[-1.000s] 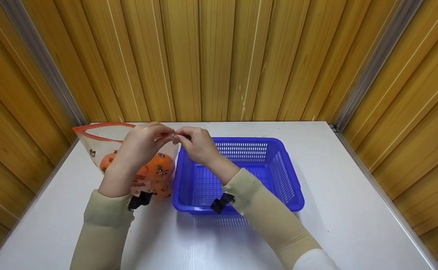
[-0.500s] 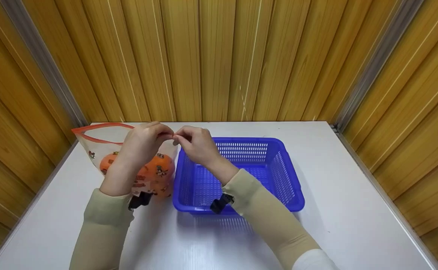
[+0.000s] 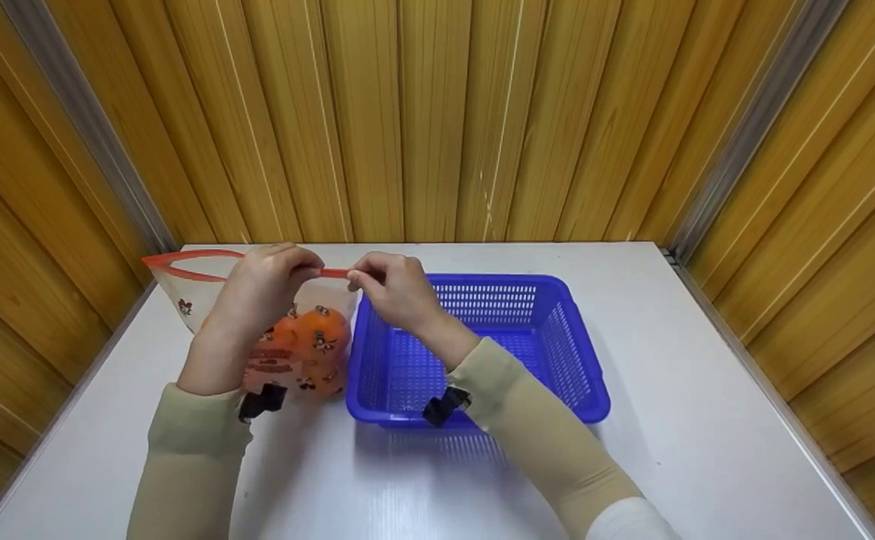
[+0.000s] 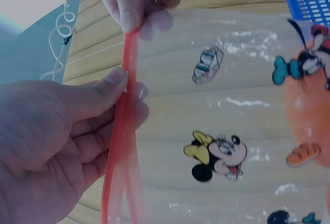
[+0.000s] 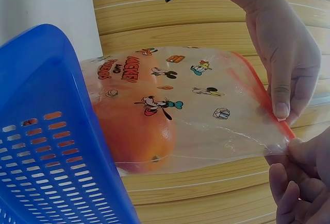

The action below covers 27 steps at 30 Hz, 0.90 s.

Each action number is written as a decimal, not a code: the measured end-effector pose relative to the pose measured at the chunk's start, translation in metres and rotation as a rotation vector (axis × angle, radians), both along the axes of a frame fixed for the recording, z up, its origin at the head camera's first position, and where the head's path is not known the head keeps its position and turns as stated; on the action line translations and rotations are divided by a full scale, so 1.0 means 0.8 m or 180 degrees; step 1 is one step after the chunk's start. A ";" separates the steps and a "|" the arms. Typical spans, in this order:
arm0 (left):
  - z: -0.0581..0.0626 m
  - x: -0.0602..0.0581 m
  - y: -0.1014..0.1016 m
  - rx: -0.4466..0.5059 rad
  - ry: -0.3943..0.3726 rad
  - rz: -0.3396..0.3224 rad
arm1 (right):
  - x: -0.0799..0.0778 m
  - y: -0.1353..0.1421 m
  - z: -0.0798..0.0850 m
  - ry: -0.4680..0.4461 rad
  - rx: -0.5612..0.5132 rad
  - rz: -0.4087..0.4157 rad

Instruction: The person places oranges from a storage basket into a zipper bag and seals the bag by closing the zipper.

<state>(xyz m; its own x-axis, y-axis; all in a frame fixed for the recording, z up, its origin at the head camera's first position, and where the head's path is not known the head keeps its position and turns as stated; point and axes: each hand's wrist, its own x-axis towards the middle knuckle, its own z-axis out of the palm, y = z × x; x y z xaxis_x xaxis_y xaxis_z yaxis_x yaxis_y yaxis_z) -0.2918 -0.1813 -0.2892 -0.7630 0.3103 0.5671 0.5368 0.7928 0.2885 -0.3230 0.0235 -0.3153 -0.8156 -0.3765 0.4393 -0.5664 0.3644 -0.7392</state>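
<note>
A clear zip bag [image 3: 306,300] with a red closure strip and cartoon prints stands left of the blue basket. Orange round fruits [image 5: 136,136] fill its lower part. My right hand [image 3: 396,292] pinches the strip's right corner. A short way to the left, my left hand [image 3: 261,289] pinches the same red strip [image 4: 126,62] between thumb and fingers. Between the hands the strip runs straight with its edges together. Left of my left hand the bag's mouth [image 3: 197,265] gapes. In the head view my left hand and forearm hide part of the bag.
The blue plastic basket [image 3: 591,375] with slotted walls sits on the white table [image 3: 693,420], just right of the bag and under my right forearm. Wood-patterned panels [image 3: 437,120] enclose the table at the back and sides. Each wrist wears a black camera mount [image 3: 446,406].
My left hand has slid left along the red strip, away from my right hand, and a stretch of strip now shows between them. The right hand has stayed at the corner.
</note>
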 end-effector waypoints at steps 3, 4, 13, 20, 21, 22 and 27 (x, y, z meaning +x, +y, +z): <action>0.001 0.001 -0.005 0.0032 -0.0109 0.0082 | 0.000 0.001 0.000 -0.0025 -0.0022 0.0015; 0.001 0.002 -0.007 0.0042 -0.0136 0.0114 | -0.001 0.001 0.000 -0.0017 -0.0018 0.0021; 0.003 0.008 -0.022 0.0164 -0.0289 0.0292 | -0.001 0.002 -0.002 0.0098 0.0007 0.0044; 0.000 0.009 -0.040 0.0195 -0.0132 0.0377 | -0.002 0.003 -0.001 0.0088 0.0006 0.0045; -0.001 0.009 -0.043 0.0207 -0.0092 0.0390 | -0.002 0.004 -0.001 0.0084 0.0008 0.0040; -0.002 0.010 -0.046 0.0219 -0.0052 0.0412 | -0.002 0.004 -0.002 0.0075 0.0009 0.0038; -0.008 0.010 -0.063 0.0367 0.0016 0.0591 | -0.003 0.005 -0.005 0.0041 -0.0007 0.0045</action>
<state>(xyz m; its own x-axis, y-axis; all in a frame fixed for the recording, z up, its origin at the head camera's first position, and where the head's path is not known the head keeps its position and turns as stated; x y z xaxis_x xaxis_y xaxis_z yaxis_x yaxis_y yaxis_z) -0.2834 -0.2319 -0.2959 -0.7981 0.0975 0.5945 0.3862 0.8402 0.3807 -0.3252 0.0273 -0.3191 -0.8045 -0.3869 0.4507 -0.5810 0.3546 -0.7326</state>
